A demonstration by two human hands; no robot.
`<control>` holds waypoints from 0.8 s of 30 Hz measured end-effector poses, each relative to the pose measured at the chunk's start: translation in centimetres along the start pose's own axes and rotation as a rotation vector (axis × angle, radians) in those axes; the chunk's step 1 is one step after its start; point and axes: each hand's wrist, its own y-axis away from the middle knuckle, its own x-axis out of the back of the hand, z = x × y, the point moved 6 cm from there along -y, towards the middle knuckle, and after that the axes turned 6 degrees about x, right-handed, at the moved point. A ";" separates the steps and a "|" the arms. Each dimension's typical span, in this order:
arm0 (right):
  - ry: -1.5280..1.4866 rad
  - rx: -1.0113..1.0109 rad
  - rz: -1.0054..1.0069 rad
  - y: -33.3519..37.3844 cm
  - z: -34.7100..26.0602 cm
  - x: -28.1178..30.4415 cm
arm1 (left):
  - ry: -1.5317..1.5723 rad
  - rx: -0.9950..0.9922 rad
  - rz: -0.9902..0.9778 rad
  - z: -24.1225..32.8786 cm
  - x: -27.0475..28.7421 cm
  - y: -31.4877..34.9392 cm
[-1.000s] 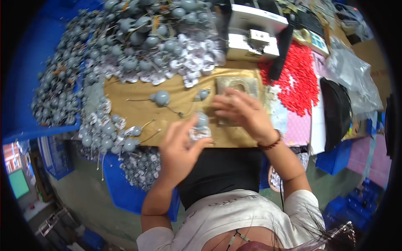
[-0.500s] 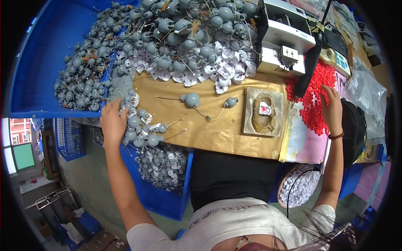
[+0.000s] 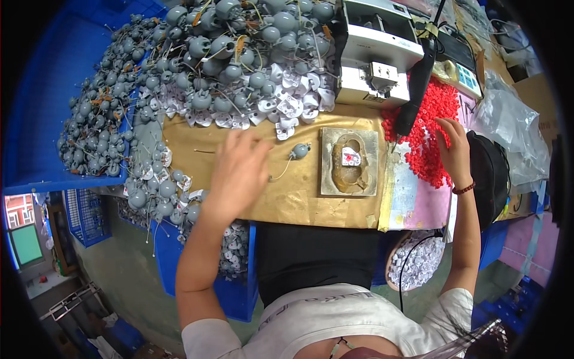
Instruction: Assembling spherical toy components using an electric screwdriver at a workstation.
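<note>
My left hand (image 3: 242, 170) is over the gold-coloured work mat (image 3: 287, 206), covering the spot where a larger grey ball lay. Its fingers are smeared by motion, so what they hold, if anything, is hidden. Just right of it lies a small grey ball part (image 3: 300, 151) with a wire. A square metal fixture (image 3: 373, 161) holds a white plate (image 3: 351, 157) with a red piece at its middle. At the right, my right hand (image 3: 455, 152) hovers at the edge of a heap of small red pieces (image 3: 431, 158), fingers bent and apart.
Grey ball parts with wires (image 3: 233, 48) and white plates (image 3: 290, 105) are heaped at the back. A blue bin (image 3: 30, 143) stands left, more ball parts (image 3: 158, 191) at the mat's left edge. A white-and-black machine (image 3: 379, 54) stands behind the fixture.
My left hand has moved right from the ball parts at the mat's left edge to the larger grey ball. My right hand stays by the red pieces. The view has shifted slightly.
</note>
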 end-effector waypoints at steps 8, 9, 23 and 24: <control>-0.590 0.364 -0.117 -5.0 -18.0 0.0 | 0.188 0.106 -0.064 -4.6 -0.8 2.7; -0.599 0.470 -0.116 -5.4 -20.2 -0.8 | 0.186 0.066 -0.018 -2.7 0.4 2.4; -1.224 -0.237 -0.804 -1.3 -18.4 -1.6 | 0.742 -0.137 0.310 8.2 0.6 5.3; -1.140 -0.235 -0.738 -1.1 -17.6 -1.7 | 0.744 -0.136 0.275 8.5 -0.8 5.1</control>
